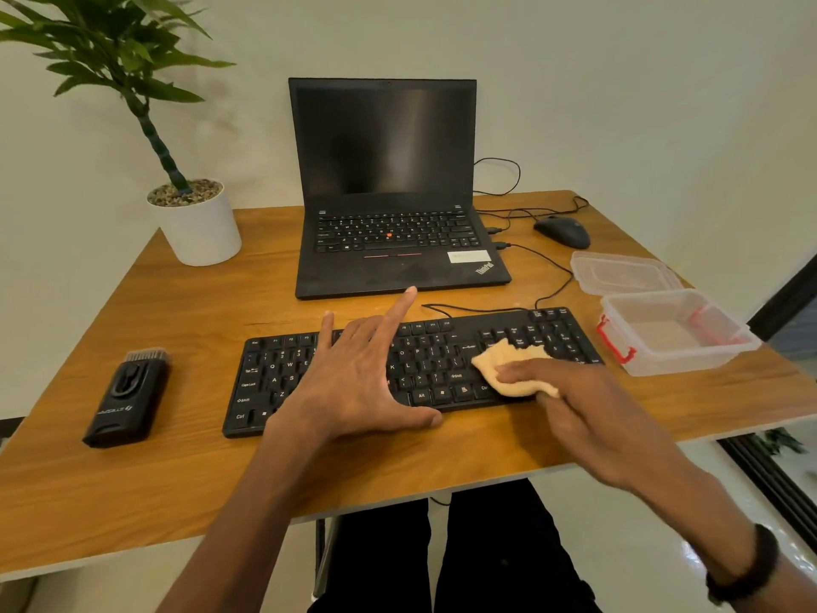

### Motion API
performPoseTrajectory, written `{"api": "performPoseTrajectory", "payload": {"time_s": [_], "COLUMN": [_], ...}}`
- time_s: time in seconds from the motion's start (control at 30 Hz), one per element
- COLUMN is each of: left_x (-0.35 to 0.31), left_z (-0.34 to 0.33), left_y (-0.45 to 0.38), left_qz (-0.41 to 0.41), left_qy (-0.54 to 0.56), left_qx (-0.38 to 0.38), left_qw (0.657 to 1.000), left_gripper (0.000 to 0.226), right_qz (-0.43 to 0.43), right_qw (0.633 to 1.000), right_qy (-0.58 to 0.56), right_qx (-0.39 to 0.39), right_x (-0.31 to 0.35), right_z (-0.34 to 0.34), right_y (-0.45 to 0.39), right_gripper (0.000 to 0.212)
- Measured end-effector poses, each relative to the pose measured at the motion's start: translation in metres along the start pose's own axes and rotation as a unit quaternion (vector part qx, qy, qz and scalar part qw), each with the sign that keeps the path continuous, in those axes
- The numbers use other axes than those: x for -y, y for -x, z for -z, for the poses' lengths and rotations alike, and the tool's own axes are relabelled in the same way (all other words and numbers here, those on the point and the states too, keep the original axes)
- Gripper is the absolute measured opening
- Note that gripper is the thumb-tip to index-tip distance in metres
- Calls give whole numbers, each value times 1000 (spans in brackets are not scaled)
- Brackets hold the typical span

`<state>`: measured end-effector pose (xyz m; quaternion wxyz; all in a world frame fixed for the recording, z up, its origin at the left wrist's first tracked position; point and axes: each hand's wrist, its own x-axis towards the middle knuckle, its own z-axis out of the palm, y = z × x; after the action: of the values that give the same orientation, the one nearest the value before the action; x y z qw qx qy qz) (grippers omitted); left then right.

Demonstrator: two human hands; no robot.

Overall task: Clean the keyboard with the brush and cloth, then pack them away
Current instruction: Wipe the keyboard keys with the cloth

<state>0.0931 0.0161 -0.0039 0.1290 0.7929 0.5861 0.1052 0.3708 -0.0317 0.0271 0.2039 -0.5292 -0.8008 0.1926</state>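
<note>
A black keyboard lies across the middle of the wooden table. My left hand rests flat on its middle keys with the fingers spread and straight. My right hand presses a small tan cloth onto the right part of the keyboard, near the arrow keys and number pad, its fingers lying over the cloth. A black cleaning brush with short bristles at its far end lies on the table left of the keyboard, apart from both hands.
An open clear plastic box with red clips stands right of the keyboard, its lid lying behind it. An open black laptop, a black mouse with cables, and a potted plant stand at the back.
</note>
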Motion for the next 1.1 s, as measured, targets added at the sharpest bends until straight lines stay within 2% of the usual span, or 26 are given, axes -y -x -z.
{"api": "performPoseTrajectory", "payload": {"time_s": [0.1,0.17,0.2,0.23,0.33,0.43,0.6,0.83,1.0,1.1], "left_x": [2,9,14,21,37,45,46,52,54,52], "left_z": [2,3,3,2,-4,-10,-12,-16,-18,-19], "left_y": [13,31,43,55,86,95,95,95,94,96], "left_qz": [19,59,83,108,169,180,152,137,133,146], "left_qy": [-18,-22,-16,-5,53,125,175,189,178,180], "left_qx": [-27,-60,-87,-118,-183,-211,-236,-240,-255,-264], "left_qw": [999,996,993,987,967,953,944,942,941,936], "left_gripper": [145,146,147,148,150,155,159,157,155,154], "right_qz": [-44,-57,-73,-99,-173,-132,-50,60,61,50], "right_qw": [991,982,980,979,974,976,992,995,981,959], "right_qy": [-45,-7,22,54,139,172,119,22,-133,-226], "right_qx": [-114,-180,-186,-167,-44,-12,9,70,129,165], "right_x": [-5,-7,-7,-9,-1,23,84,166,180,170], "right_z": [19,26,27,24,3,-29,-75,-119,-124,-108], "right_y": [-17,-35,-45,-54,-77,-85,-96,-125,-119,-105], "right_gripper": [41,41,42,43,39,44,56,41,23,22]}}
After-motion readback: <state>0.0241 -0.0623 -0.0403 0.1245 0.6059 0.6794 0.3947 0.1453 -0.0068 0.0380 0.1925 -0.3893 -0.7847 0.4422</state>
